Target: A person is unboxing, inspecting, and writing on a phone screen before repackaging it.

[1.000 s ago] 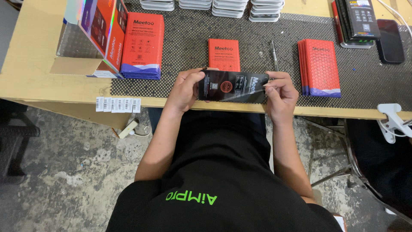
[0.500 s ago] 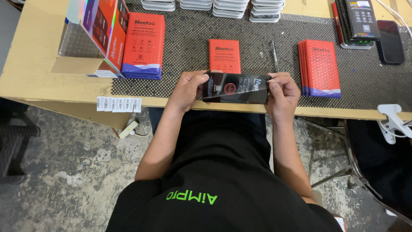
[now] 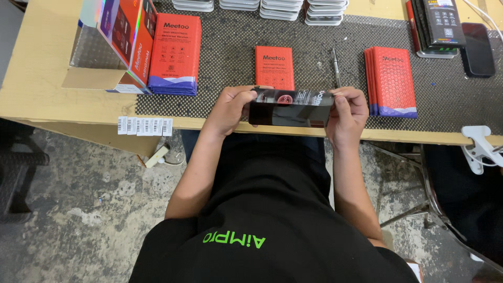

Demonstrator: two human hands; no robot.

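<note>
**A:** What have I got in hand?

**B:** A flat black packet [image 3: 291, 107], held level over the near edge of the worktop [image 3: 31, 78]. My left hand [image 3: 230, 107] is clamped on its left end and my right hand [image 3: 348, 112] on its right end, thumbs on top.

**A:** Which step would you call this?

**B:** I judge it to be squaring up or closing the packet; both ends are pinched and nothing is set down yet. The next move calls for a firm hold at both ends so the thin packet does not bow.

**A:** What lies around the packet?

**B:** Just beyond it, a single red box [image 3: 274, 67] on the dark mat [image 3: 230, 52]. Right of the packet, near it, a stack of red boxes [image 3: 392, 81], with a pen [image 3: 335, 65] between that stack and the single box. Well to the packet's left, a taller red stack [image 3: 174, 55] beside an open carton [image 3: 99, 57]. Below the packet's left, barcode labels [image 3: 145, 126] hang on the worktop edge.
</note>
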